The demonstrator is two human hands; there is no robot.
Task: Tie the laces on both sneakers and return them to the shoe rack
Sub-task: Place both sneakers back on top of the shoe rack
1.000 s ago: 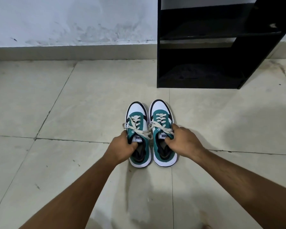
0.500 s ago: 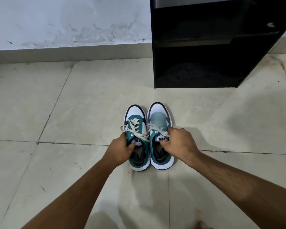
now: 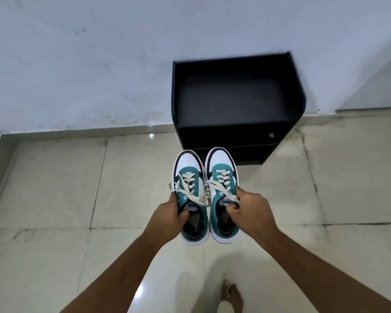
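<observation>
Pale tiled floor (image 3: pixel 54 188), scuffed white wall (image 3: pixel 77 64), black shoe rack (image 3: pixel 235 98) against it.

Sneakers (image 3: pixel 207 195): formerly on floor (image 3: pixel 54 199), now lifted, held above it; rack (image 3: pixel 235 105) top now visible.

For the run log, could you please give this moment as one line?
left hand: holds left teal-white sneaker | right hand: holds right one

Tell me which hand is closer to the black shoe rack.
Right. The right hand grips the right sneaker, whose toe points at the shoe rack; the left hand holds the left sneaker, off to the rack's left.
</observation>
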